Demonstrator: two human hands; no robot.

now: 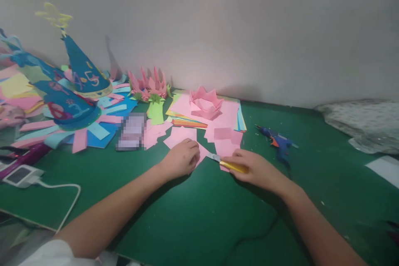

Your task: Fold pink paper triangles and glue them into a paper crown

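Pointing leftward from the right hand (254,168), a yellow-handled cutter knife (235,166) is held low over the green counter (193,216), its handle gripped by closed fingers. The metal blade is extended, and its tip is set at the right-hand edge of a pink paper piece (179,136); whether the paper is actually touched by it cannot be told. The left hand (181,158) is laid over that same piece with its fingers curled inward; whether the paper is pinched or only pressed down cannot be told, since the fingertips are hidden.

More pink paper (226,143) is spread just to the right, partly covered by the knife and the right hand. Behind it, a stack of coloured sheets (177,110) is topped by a pointed pink paper ring (205,106). To the left of the stack, a pink paper crown (149,85) with green trim is placed, and a phone (132,131) with a blurred screen is laid nearer the front. Farther left, blue cone hats (82,66) are ringed by pink and pale blue strips. In front of these, a white device (23,176) is joined to a white cable (76,197). Well to the right of the paper, a blue glue gun (282,145) is left lying near the right hand.
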